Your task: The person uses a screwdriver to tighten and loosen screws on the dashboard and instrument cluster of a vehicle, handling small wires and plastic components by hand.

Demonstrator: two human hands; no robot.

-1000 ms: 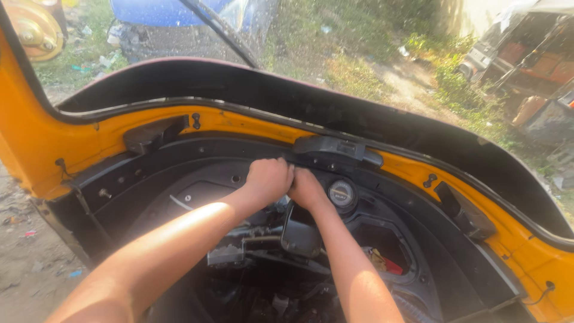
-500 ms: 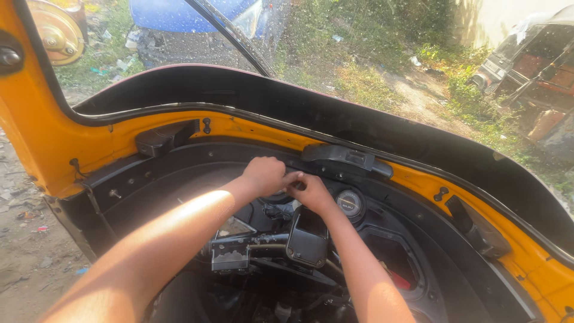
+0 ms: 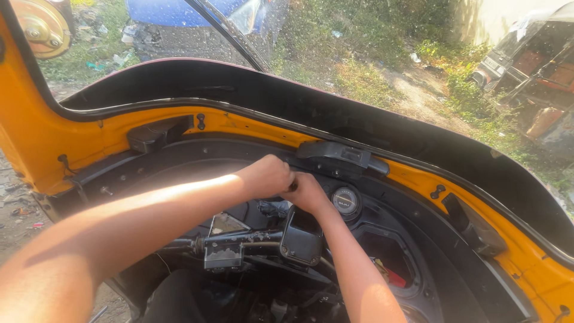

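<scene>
Dark rod point(image 3: 292, 186) sits under the black dash housing point(image 3: 341, 157), w/ left hand point(image 3: 267, 174) & right hand point(image 3: 306, 192) together, both clamped on it; a slip could knock knuckles against the round gauge point(image 3: 345, 200).

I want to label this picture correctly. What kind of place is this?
Probably the front cab of a small yellow vehicle parked outdoors. Both hands, left hand and right hand, work under the windshield, near a round gauge and handlebar. Grass lies outside.
</scene>
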